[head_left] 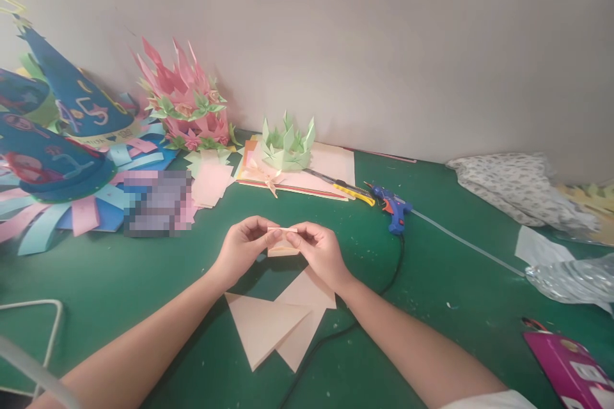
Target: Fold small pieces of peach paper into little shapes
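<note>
Between my two hands is a small piece of folded pale peach paper (283, 249), held a little above the green table. My left hand (244, 246) pinches its left side, thumb in front and fingers curled behind. On the right side my right hand (321, 250) grips it the same way, the thumbs close together. Below my hands lie a folded peach paper triangle (263, 326) and another peach sheet (307, 319) partly under it. The fingertips behind the paper are hidden.
A blue glue gun (394, 204) lies to the right, its black cord running down the table. Near it are a yellow cutter (357, 193), a green paper crown (288, 147) and paper sheets (336, 166). Pink paper crowns (192, 102) and blue cone hats (79, 89) stand left.
</note>
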### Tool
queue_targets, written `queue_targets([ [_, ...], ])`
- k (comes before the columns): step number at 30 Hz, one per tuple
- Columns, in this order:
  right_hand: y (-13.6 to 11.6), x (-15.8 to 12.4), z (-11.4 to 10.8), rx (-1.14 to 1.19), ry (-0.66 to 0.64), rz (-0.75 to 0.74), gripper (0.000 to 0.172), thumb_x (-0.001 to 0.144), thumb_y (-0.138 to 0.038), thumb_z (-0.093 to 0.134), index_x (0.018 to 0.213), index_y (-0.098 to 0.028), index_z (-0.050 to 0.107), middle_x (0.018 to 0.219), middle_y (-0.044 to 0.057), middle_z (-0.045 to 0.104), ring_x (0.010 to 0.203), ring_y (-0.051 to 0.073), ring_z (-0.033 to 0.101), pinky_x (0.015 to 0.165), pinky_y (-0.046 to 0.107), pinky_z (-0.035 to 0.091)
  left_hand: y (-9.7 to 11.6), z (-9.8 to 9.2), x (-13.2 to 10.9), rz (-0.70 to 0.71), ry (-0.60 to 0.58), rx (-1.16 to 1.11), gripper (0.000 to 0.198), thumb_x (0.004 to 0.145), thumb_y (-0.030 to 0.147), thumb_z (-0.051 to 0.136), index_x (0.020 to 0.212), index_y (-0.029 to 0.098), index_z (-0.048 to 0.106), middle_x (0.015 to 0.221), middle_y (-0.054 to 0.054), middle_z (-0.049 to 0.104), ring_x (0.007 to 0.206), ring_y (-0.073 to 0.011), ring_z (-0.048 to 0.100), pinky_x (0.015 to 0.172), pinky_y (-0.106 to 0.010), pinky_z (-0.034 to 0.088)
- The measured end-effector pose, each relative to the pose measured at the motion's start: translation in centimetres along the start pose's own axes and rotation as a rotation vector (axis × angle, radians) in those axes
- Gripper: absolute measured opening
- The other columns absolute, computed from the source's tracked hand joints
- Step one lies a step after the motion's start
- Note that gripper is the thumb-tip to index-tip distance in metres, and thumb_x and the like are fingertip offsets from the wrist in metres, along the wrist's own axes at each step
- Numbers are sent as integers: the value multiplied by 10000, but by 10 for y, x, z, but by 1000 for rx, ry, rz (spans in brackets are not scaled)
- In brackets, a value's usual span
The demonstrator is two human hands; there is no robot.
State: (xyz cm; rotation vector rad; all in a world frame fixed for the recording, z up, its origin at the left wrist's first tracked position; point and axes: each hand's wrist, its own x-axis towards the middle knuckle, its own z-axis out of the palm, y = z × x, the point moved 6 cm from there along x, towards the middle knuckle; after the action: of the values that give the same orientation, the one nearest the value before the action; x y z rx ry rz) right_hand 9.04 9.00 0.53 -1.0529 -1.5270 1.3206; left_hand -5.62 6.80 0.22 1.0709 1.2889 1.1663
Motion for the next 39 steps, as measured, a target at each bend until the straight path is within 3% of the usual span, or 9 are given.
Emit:
queue_targets([
  [7,-10,-1,-3,100,-3,-44,238,823,-356,514,819,-170,662,620,5,569,593,122,516,604,250,447,-1,-2,1,-32,26,-63,217,667,345,695,735,154,620,698,3,609,625,-95,537,562,-189,415],
  [14,-6,1,-5,129,17,-32,189,789,-331,561,825,-186,675,580,-6,567,552,120,516,580,256,456,-3,-2,2,-88,31,-111,242,633,331,726,746,142,624,680,7,614,594,-89,535,538,-181,407],
  [25,2,3,-3,158,-16,-2,113,753,-246,572,799,-172,643,651,-2,585,554,97,517,565,239,450,0,-9,8,-6,22,-29,257,613,318,735,789,171,619,644,31,597,593,-90,548,547,-187,420],
  [34,0,2,-1,165,-82,-60,121,769,-213,540,860,-194,618,798,14,599,690,115,547,634,238,458,0,-9,7,0,-5,-40,262,639,315,725,826,172,610,639,38,596,569,-75,547,535,-173,436],
  [39,-2,1,1,176,-113,-65,106,767,-204,529,837,-193,608,777,10,581,687,115,538,627,237,458,1,-8,6,-10,-11,-46,262,645,315,723,836,173,615,631,37,595,569,-74,548,544,-173,447],
])
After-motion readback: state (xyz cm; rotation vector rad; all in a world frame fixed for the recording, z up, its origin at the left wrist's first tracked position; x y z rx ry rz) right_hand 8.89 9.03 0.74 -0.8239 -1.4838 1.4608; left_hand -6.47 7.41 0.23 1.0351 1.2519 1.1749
